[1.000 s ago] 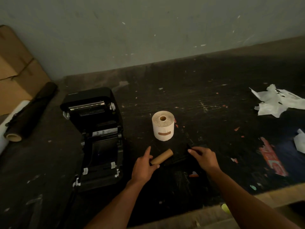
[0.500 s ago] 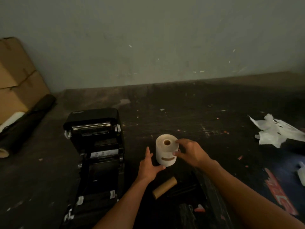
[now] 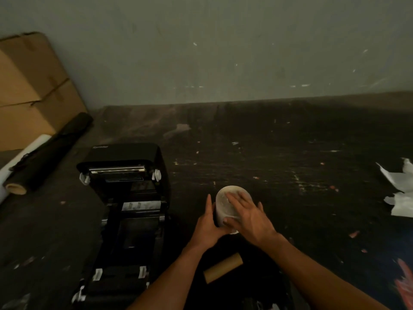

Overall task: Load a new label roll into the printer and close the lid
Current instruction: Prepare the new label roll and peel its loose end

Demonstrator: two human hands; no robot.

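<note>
The white label roll stands upright on the dark table, right of the black printer. The printer's lid is swung open toward the wall and its paper bay is bare. My left hand cups the roll's left side. Across the roll's top and right side lies my right hand, thumb on the front. An empty brown cardboard core lies on the table just below my hands.
Cardboard boxes stand at the far left against the wall. A long dark roll and a white roll lie beside them. Crumpled white paper sits at the right edge. Small scraps dot the table.
My left hand let go of the cardboard core and both hands moved up to the label roll. They now close around it. The camera view has tilted up.
</note>
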